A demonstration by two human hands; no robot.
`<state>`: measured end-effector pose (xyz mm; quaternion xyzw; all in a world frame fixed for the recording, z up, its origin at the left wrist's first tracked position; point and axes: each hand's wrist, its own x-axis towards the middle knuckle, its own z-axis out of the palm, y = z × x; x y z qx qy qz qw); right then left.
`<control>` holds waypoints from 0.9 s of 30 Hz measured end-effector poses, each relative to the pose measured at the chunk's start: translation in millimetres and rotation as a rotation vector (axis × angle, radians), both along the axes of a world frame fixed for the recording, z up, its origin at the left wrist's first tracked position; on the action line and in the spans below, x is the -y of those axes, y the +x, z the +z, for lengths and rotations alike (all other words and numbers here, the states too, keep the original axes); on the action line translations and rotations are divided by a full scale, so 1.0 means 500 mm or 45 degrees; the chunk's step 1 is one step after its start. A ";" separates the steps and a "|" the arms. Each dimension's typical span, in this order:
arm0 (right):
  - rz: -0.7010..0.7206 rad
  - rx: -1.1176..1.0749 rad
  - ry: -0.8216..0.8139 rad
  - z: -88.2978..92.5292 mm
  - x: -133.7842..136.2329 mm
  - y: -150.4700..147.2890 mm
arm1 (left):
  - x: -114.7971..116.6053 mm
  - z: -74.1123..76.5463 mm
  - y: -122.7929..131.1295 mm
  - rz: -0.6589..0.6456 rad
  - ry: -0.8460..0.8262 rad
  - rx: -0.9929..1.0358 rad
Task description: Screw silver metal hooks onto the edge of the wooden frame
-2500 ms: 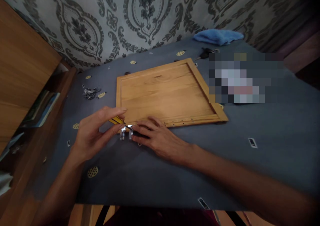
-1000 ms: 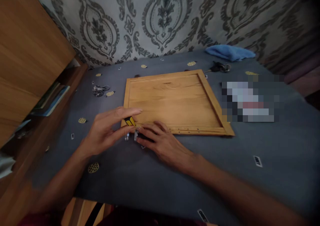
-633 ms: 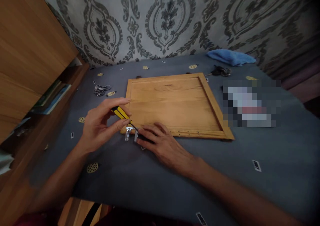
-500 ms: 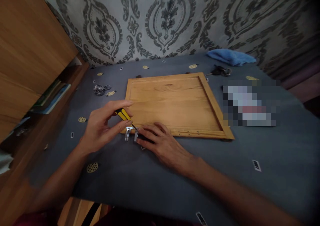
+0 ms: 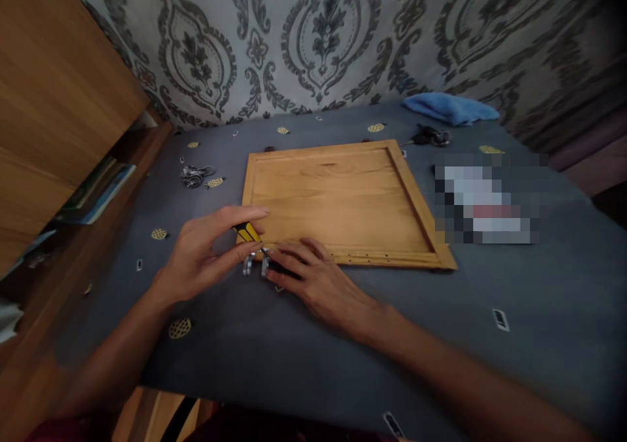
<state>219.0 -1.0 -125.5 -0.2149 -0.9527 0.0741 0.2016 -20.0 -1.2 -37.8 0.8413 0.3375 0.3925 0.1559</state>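
My left hand [image 5: 198,252] pinches the yellow and black handle of a screwdriver [image 5: 248,232] between thumb and fingers. The screwdriver slants down to the right, its tip at a small shiny metal fitting [image 5: 264,267] on the near left edge of a framed wooden panel [image 5: 337,197]. Two metal prongs stick out over that edge. Bent over the fitting, my right hand [image 5: 318,282] keeps its fingertips against it, with the palm beside the panel's near edge. Those fingers partly hide the fitting and a dark gap under them. Small dark holes dot the near rail.
A small tangle of metal pieces [image 5: 196,175] lies left of the panel. Behind it on the right are a bunch of keys [image 5: 431,136] and a blue cloth [image 5: 450,108]. A blurred-out rectangular object [image 5: 482,200] lies to the right. A wooden cabinet [image 5: 63,83] borders the left side.
My left hand has shifted slightly right and down, and the screwdriver leans lower. My right hand stays at the fitting. The whole view has moved a little.
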 end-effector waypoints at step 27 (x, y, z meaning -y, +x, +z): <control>-0.005 0.020 -0.030 0.003 0.001 0.000 | -0.003 0.007 0.020 -0.052 0.098 -0.002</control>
